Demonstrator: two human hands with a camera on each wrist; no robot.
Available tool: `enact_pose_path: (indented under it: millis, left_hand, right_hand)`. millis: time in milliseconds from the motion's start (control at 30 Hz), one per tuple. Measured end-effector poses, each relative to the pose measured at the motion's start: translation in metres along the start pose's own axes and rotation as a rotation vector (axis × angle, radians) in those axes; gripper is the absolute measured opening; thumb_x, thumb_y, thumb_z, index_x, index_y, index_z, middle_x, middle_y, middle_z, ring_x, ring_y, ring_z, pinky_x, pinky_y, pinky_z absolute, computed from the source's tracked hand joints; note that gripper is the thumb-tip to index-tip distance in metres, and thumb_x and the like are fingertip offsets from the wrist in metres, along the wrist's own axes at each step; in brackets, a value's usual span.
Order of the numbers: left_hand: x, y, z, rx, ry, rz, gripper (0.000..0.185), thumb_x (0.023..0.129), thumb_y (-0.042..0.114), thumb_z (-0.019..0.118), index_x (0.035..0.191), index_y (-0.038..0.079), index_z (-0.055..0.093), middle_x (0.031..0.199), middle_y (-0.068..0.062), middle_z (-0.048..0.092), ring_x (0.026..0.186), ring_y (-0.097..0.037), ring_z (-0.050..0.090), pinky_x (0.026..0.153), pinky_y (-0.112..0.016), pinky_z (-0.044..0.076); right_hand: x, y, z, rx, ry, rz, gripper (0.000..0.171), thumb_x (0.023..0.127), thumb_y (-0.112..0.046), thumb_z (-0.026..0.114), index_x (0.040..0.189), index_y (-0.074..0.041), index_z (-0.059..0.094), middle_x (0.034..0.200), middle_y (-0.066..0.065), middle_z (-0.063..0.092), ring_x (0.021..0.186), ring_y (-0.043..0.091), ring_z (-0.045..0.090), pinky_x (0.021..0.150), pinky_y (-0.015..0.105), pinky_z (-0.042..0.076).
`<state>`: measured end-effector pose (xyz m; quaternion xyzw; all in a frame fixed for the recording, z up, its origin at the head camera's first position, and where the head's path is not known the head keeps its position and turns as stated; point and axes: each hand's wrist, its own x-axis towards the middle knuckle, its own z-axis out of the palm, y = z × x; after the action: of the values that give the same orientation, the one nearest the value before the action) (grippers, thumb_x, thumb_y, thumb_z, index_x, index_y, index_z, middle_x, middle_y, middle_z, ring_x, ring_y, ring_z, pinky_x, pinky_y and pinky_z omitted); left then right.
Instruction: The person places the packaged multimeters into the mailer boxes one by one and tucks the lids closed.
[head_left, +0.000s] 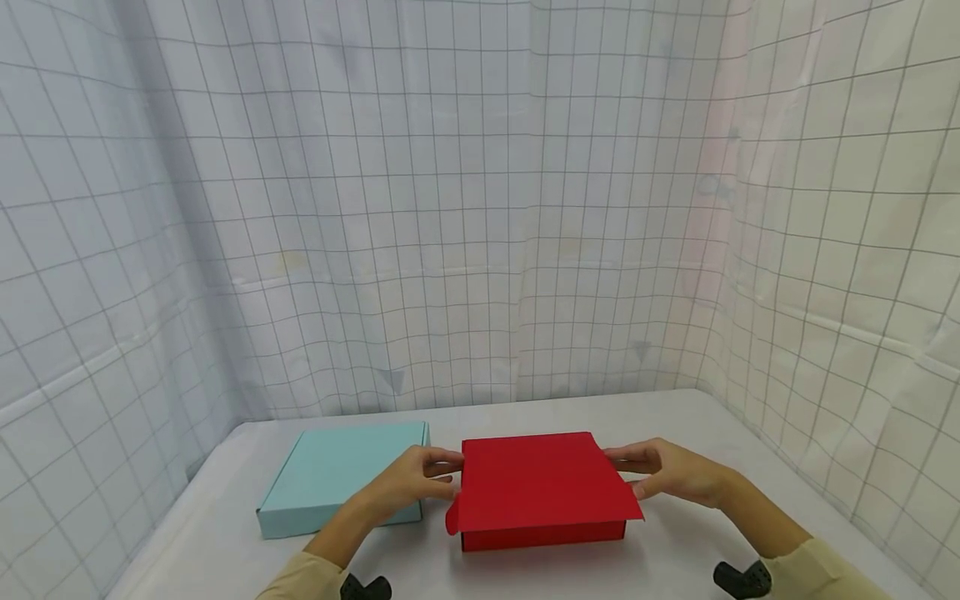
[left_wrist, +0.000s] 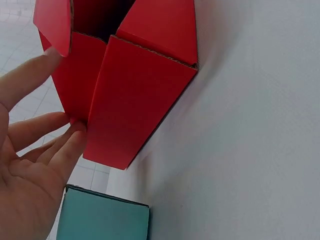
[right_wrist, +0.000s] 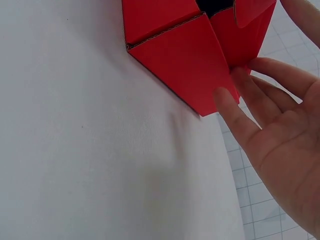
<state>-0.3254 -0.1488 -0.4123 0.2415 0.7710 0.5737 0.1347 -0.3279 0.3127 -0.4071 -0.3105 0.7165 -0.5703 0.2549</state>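
A red cardboard box sits on the white surface, its lid lowered but not flush with the front. A small lid flap sticks out at the left front corner. My left hand is at the left side, thumb against that flap and extended fingertips touching the side panel. On the opposite side, my right hand touches the side panel with fairly straight fingers; its thumb is near the lid's right edge. Between lid and walls, the left wrist view shows a dark gap; the contents are hidden.
A light blue closed box lies to the left, close behind my left hand. White cloth covers the table. Grid-patterned curtains hang at the back and both sides.
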Motion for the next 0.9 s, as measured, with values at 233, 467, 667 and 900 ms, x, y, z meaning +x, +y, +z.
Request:
enact_pose_path:
  millis: [233,467,667,900]
  left_hand:
    - [-0.0022,0.0044,0.0043,0.065,0.007,0.025,0.057,0.089,0.005,0.079,0.139,-0.010,0.057,0.141,-0.024,0.058,0.133,-0.044,0.053,0.103,-0.045,0.050]
    - [-0.0025,0.0039,0.0057,0.096,0.003,0.020,0.058,0.089,0.004,0.080,0.140,-0.009,0.057,0.142,-0.023,0.058,0.134,-0.044,0.051,0.104,-0.046,0.049]
    - [-0.0048,0.0062,0.0062,0.112,-0.010,0.015,0.056,0.092,0.010,0.078,0.141,-0.006,0.057,0.144,-0.023,0.056,0.135,-0.046,0.050,0.103,-0.045,0.051]
    - [-0.0072,0.0082,0.0084,0.198,0.015,0.022,0.051,0.099,0.025,0.071,0.141,-0.002,0.059,0.143,-0.018,0.058,0.135,-0.042,0.051,0.102,-0.047,0.052]
  right_hand:
    - [0.0012,-0.0005,0.0030,-0.031,-0.015,-0.009,0.064,0.095,-0.014,0.070,0.153,0.000,0.047,0.160,0.019,0.040,0.146,0.035,0.038,0.110,0.041,0.044]
    - [0.0008,-0.0018,0.0052,-0.068,-0.006,-0.013,0.065,0.094,-0.015,0.072,0.152,0.001,0.048,0.161,0.021,0.036,0.147,0.036,0.037,0.109,0.039,0.046]
    - [0.0001,-0.0005,0.0056,-0.097,0.000,-0.009,0.067,0.093,-0.015,0.072,0.153,0.000,0.047,0.162,0.021,0.034,0.147,0.037,0.035,0.109,0.038,0.046]
    - [-0.0031,0.0011,0.0063,-0.104,0.009,0.008,0.068,0.097,-0.017,0.067,0.156,0.002,0.040,0.163,0.021,0.033,0.149,0.036,0.034,0.109,0.035,0.045]
